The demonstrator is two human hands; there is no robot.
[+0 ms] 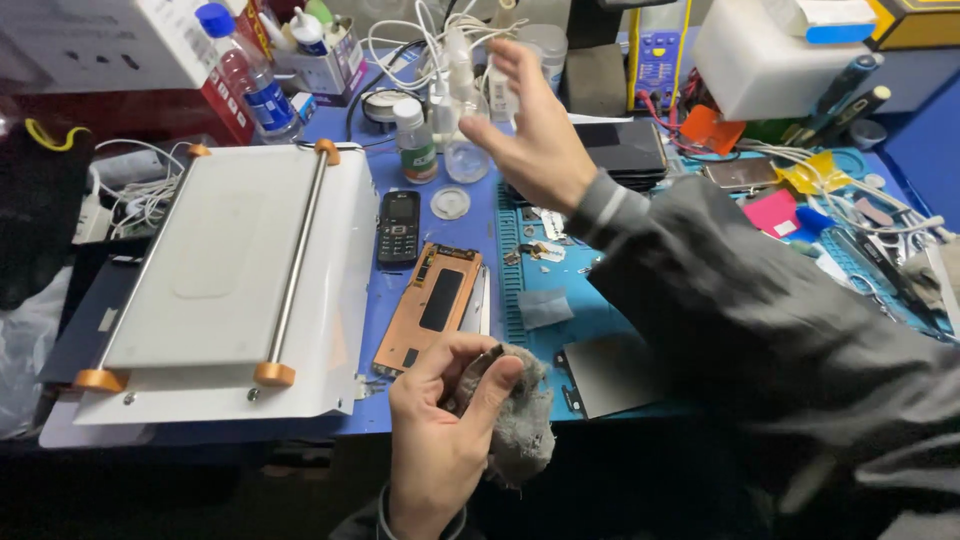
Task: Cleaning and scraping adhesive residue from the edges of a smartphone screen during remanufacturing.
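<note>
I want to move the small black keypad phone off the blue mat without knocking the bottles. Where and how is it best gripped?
Pinch the black keypad phone across its two long edges near the middle, coming from above. It lies flat, face up, narrow enough for thumb and fingers. The copper-coloured phone frame lies just below it and the green-labelled bottle just above, so the long sides look freest.

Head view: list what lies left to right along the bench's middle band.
White flat machine with a steel roller → black keypad phone → copper-coloured phone panel → blue work mat → pink card.
</note>
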